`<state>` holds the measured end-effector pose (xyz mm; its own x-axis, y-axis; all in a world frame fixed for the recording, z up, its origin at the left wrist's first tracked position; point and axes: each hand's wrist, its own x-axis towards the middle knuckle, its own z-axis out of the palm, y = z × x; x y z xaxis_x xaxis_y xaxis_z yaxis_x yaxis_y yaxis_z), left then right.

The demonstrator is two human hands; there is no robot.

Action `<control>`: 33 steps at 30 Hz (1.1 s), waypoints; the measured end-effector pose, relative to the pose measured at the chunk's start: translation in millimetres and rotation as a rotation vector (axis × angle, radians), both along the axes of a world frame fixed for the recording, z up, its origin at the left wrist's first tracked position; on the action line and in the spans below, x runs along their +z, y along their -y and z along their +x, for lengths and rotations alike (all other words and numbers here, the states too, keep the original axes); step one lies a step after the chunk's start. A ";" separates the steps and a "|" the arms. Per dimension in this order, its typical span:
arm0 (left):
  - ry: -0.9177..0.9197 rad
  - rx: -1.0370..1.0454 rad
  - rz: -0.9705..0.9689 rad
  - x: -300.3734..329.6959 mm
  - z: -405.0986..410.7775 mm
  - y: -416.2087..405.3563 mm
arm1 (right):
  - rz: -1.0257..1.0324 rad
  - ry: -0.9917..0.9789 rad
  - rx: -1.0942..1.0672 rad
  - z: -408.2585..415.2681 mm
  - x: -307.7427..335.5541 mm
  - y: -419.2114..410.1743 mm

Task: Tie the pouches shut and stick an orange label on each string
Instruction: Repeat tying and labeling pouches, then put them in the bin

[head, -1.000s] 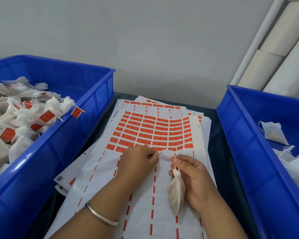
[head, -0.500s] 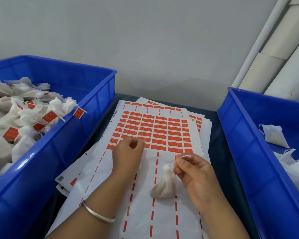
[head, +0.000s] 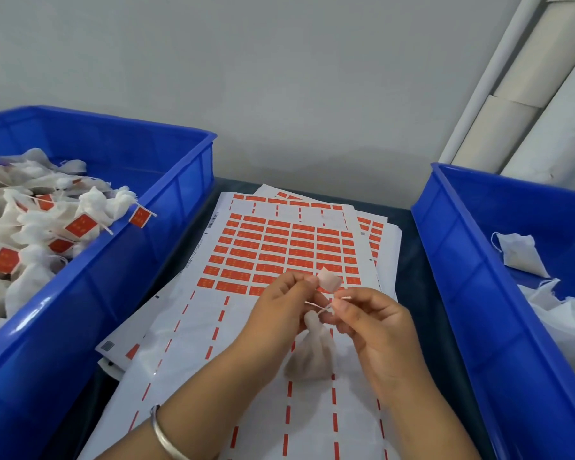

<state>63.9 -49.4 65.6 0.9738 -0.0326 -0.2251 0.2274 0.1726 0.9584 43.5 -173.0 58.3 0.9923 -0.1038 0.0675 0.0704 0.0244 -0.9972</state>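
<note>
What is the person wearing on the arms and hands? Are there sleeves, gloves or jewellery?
Both forearms are bare as far as the picture shows: no sleeves, no gloves. The left hand has a plain, smooth silver bangle around its wrist. The right hand and its wrist carry nothing; no rings are visible on either hand.

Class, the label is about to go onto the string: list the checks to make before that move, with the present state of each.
1. Label peeled and pinched in left hand: ok.
2. String held by right hand: ok.
3. Pouch neck gathered shut: ok; knot cannot tell.
4. Label touching string: not ok, it sits above.
5. Sticky side facing string: cannot tell.
6. Labelled-pouch bin nearby on the left: ok.
</note>
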 end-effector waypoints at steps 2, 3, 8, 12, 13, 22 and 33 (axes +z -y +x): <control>-0.018 -0.023 -0.057 1.2 -1.4 1.5 | 0.003 0.017 -0.037 0.2 0.9 0.6; -0.031 -0.021 -0.072 1.4 -1.6 2.5 | 0.009 0.018 -0.043 0.3 1.3 0.7; -0.061 -0.020 -0.071 0.5 -1.7 4.2 | 0.010 0.048 -0.081 -2.4 2.7 0.3; -0.084 -0.006 -0.058 1.9 -1.4 3.7 | -0.017 0.104 -0.126 -2.0 1.4 1.8; -0.089 -0.002 -0.052 2.1 -1.4 3.8 | -0.009 0.108 -0.129 -1.7 1.3 2.0; -0.111 0.014 -0.030 7.1 -3.0 4.7 | 0.008 0.052 -0.177 -0.4 -3.1 2.8; 0.059 -0.065 0.001 5.9 -7.1 -1.5 | 0.099 -0.020 -0.177 4.7 -8.3 6.5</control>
